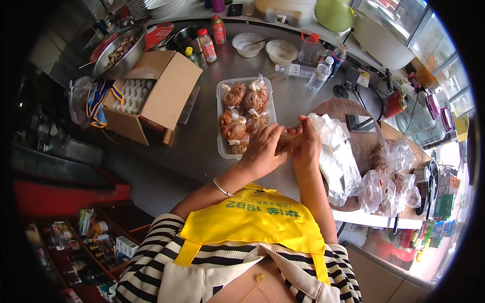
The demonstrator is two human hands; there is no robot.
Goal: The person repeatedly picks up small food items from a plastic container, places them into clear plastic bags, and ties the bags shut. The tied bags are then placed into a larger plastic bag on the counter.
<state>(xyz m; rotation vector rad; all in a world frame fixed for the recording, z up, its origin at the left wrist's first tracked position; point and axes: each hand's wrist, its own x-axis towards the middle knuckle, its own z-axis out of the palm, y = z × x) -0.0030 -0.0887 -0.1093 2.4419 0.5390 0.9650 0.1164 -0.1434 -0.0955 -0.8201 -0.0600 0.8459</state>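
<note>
Both hands meet in front of me on a clear plastic bag of brown food [288, 143]. My left hand [263, 149] wraps the bag's left side, and my right hand [308, 142] pinches its upper right part with the thumb up. Fingers cover much of the bag, so how it is closed cannot be told. Just beyond and left of them, a clear plastic tub [219, 132] holds several knotted bags of reddish-brown food [233, 128]. Beside my right hand, white plastic bags [339, 170] lie on a round wooden board [337, 108].
A phone [362, 123] rests on the board, with more filled bags [390, 189] at the right. An open carton with egg trays [170, 91] and a steel basin [142, 49] stand left. Two bowls [282, 52] and several bottles [321, 74] line the back.
</note>
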